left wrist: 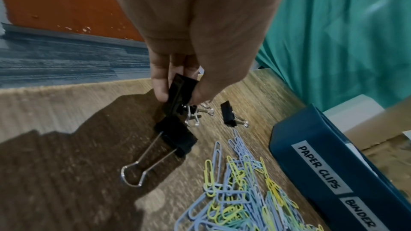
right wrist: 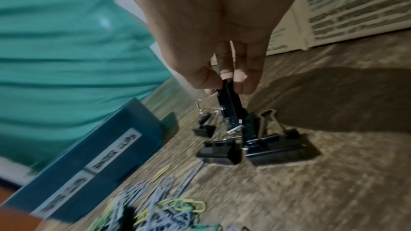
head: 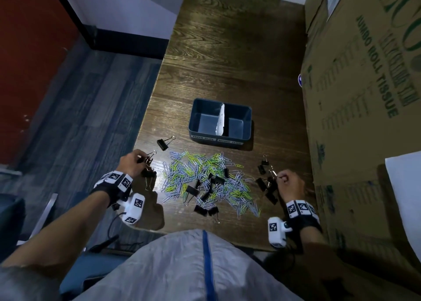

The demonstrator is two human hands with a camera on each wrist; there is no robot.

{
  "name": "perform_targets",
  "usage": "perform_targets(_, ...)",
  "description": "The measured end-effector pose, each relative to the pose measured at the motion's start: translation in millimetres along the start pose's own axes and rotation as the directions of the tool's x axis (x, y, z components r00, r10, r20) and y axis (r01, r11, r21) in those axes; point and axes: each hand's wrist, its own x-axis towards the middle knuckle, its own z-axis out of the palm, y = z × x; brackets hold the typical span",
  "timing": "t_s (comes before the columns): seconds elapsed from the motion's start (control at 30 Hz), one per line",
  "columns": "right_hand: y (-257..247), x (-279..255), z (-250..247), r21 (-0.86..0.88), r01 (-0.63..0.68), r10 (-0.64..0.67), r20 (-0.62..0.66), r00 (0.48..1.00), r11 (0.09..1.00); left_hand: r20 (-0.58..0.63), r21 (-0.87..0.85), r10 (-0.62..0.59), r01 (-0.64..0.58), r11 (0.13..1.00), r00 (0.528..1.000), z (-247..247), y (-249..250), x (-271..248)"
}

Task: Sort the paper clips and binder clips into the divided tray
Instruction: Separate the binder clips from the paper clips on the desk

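In the head view, a blue divided tray (head: 220,121) is seen at mid-frame on the wooden table (head: 227,50), both compartments bare. Below it, a pile of paper clips (head: 205,180) is spread, with black binder clips mixed in. A binder clip (head: 148,160) is pinched by the left hand (head: 131,163) at lower left; another is gripped by the right hand (head: 290,183) at lower right.

In the left wrist view, a black binder clip (left wrist: 181,92) is pinched between thumb and fingers at centre; a large binder clip (left wrist: 175,135) lies just below.

In the right wrist view, a binder clip (right wrist: 229,101) is held in the fingertips above a cluster of binder clips (right wrist: 255,148).
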Motion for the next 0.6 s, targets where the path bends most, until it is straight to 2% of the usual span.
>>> perform_targets(0.07, 7, 3, 1, -0.024, -0.042, 0.043, 0.021, 0.999, 0.999, -0.005, -0.008, 0.003, -0.003, 1.0, 1.0, 2, -3, 0)
perform_targets(0.27, 18, 6, 12, -0.02, -0.005, 0.005, 0.026, 1.0, 1.0, -0.037, 0.081, 0.09, -0.086, 0.993, 0.995, 7, -3, -5)
perform_targets(0.37, 11, -2, 12, -0.018, 0.022, -0.022, -0.024, 0.999, 1.0, -0.021, 0.147, 0.143, -0.138, 0.979, 0.99, 10, -7, -8)
perform_targets(0.47, -1, -13, 15, -0.089, 0.175, -0.181, -0.065, 0.981, 0.981, -0.053, 0.349, 0.255, -0.222, 0.91, 0.965, 12, -4, -17)
perform_targets(0.53, -10, -21, 21, -0.123, 0.299, -0.304, -0.018, 0.953, 0.946, -0.043, 0.476, 0.358, -0.296, 0.828, 0.933, 17, 7, -22)
perform_targets(0.6, -22, -31, 31, -0.094, 0.404, -0.397, 0.08, 0.914, 0.91, 0.031, 0.504, 0.434, -0.39, 0.771, 0.9, 26, 22, -28)
